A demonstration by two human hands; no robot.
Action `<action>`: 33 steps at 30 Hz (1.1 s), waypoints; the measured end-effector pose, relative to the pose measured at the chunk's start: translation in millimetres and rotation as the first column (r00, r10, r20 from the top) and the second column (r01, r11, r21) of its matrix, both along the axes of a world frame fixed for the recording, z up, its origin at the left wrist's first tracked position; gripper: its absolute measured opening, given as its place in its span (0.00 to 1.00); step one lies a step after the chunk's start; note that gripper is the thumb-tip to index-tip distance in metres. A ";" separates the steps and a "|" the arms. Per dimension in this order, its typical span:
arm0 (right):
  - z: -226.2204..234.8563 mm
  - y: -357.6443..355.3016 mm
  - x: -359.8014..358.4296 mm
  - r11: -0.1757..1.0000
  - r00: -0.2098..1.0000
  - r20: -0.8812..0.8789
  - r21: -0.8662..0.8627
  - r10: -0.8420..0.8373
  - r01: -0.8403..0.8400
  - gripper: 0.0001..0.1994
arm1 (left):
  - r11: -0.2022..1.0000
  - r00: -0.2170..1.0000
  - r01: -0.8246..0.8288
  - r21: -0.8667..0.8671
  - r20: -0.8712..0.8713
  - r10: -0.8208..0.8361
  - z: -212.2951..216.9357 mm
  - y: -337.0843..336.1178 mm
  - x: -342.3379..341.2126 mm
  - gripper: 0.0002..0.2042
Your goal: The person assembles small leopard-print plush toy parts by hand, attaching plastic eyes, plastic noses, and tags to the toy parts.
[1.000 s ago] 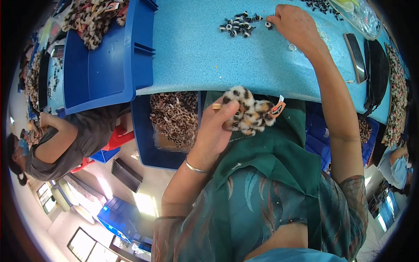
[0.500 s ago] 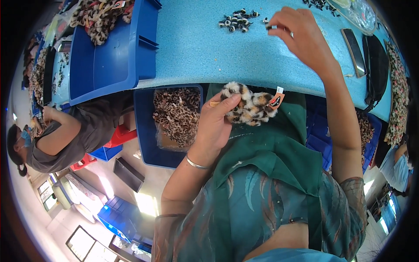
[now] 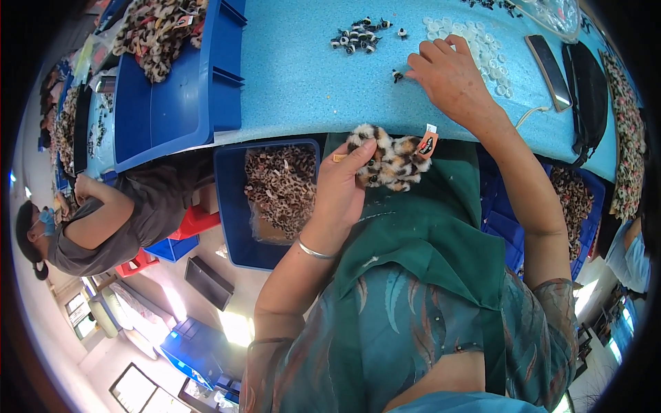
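Note:
My left hand (image 3: 346, 172) is closed round a small leopard-spotted plush piece (image 3: 396, 165) in front of my green apron, just below the table edge. An orange paper tag (image 3: 427, 145) sticks out from its right side, and a dark shiny spot shows in the fur near my thumb. Over the table, my right hand (image 3: 451, 77) has its fingers curled, and a small black-and-white toy eye (image 3: 397, 76) shows at its thumb tip. Its other fingertips are beside scattered clear plastic rings (image 3: 492, 62). A loose pile of similar toy eyes (image 3: 357, 38) lies to the left.
A blue bin (image 3: 165, 131) with plush pieces stands on the table's left. Another blue bin (image 3: 234, 227) below holds more spotted plush. A phone (image 3: 549, 72) and black pouch (image 3: 589, 96) lie at right. A person (image 3: 103, 227) sits at the left.
My right hand has come down and slightly left, uncovering the clear rings behind it. My left hand keeps its hold on the plush piece, which has turned slightly.

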State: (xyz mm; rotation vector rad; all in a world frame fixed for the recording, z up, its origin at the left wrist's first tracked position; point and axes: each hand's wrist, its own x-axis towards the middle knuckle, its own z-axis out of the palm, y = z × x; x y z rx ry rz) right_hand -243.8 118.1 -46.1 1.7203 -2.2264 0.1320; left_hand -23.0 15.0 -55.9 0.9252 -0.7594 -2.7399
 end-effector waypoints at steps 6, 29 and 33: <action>-0.8 4.1 7.2 0.986 0.947 0.321 -0.161 0.018 0.036 0.08 | 1.000 1.000 -0.002 0.005 -0.003 0.002 -0.3 -1.7 2.1 0.10; 32.0 27.5 66.4 0.940 0.610 0.716 -0.236 0.340 -0.247 0.09 | 0.974 0.998 0.050 -0.219 0.050 -0.040 4.1 3.2 -5.3 0.09; 32.9 31.5 69.7 0.950 0.609 0.730 -0.224 0.311 -0.217 0.10 | 0.938 0.999 0.043 -0.343 0.016 -0.040 6.6 8.0 -1.7 0.09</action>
